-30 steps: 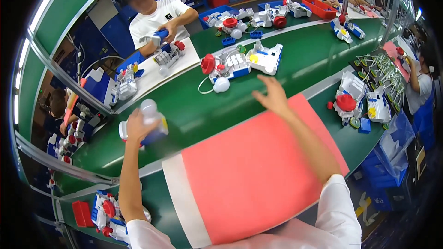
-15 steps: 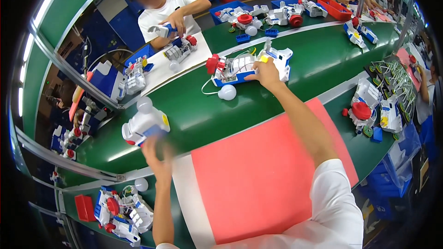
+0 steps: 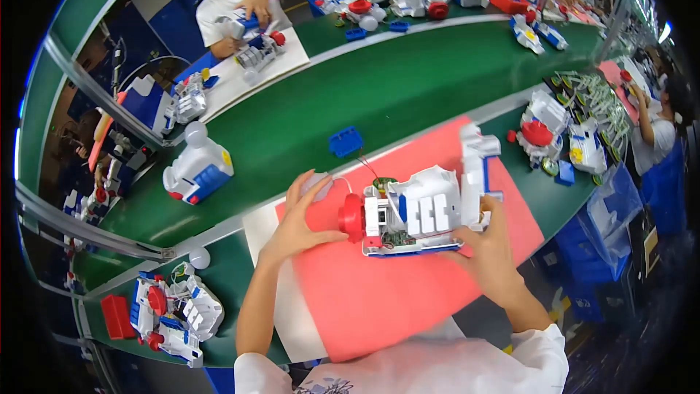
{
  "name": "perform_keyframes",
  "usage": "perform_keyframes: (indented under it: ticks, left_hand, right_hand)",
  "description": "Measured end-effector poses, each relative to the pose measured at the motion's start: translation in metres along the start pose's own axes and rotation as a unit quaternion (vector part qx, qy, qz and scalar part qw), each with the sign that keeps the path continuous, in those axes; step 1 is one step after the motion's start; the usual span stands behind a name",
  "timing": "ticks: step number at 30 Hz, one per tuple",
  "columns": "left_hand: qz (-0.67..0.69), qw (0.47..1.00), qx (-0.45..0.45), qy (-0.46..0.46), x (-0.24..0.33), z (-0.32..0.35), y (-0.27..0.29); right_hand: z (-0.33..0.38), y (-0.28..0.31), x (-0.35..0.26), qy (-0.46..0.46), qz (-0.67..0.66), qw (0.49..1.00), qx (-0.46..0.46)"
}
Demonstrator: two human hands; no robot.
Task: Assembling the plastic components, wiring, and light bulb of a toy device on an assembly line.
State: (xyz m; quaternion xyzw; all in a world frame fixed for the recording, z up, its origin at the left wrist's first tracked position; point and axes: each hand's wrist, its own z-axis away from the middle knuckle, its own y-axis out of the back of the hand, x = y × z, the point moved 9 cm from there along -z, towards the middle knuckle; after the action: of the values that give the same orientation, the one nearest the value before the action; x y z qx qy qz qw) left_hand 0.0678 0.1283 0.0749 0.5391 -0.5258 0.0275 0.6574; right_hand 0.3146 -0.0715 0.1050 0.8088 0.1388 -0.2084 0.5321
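Observation:
A half-open white and blue plastic toy shell [image 3: 430, 211] lies over the pink sheet in front of me, with wiring, a green circuit board and a red round part [image 3: 352, 217] at its left end. My right hand [image 3: 485, 252] is closed on the shell's right end, thumb and fingers at its near edge. At the left end, my left hand [image 3: 295, 222] has its fingers apart. Its thumb reaches the red part, and the fingertips are by a pale ball [image 3: 316, 185] on a white cable. A blue rectangular piece [image 3: 345, 141] sits just beyond on the belt.
The green conveyor belt [image 3: 292, 117] crosses ahead, carrying a closed white toy [image 3: 198, 164] at left. More toy parts [image 3: 175, 314] and a red bin [image 3: 117, 316] are at lower left. Opened shells [image 3: 543, 128] and cabled boards stand at right. A co-worker [image 3: 251, 7] handles parts across the belt.
My right hand has brought the open toy shell from the belt onto the pink sheet. My left hand has left the closed toy and moved right to the shell's red end.

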Motion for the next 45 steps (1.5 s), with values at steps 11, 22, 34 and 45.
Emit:
perform_keyframes:
  ticks: [11, 22, 34, 45]
  left_hand:
    - [-0.108, 0.988, -0.094, -0.048, 0.049, -0.016, -0.068]
    - [-0.036, 0.985, 0.055, 0.162, 0.051, 0.098, -0.062]
    - [0.118, 0.968, 0.147, 0.167, 0.004, 0.104, -0.076]
    - [0.172, 0.957, 0.145, 0.181, 0.001, 0.108, -0.086]
  right_hand:
    - [0.019, 0.011, 0.021, 0.050, -0.009, 0.961, -0.272]
    - [-0.098, -0.041, 0.120, 0.021, 0.135, 0.968, -0.210]
    - [-0.174, -0.048, 0.062, 0.120, 0.045, 0.985, -0.119]
    - [-0.226, -0.122, -0.070, 0.170, -0.209, 0.941, -0.206]
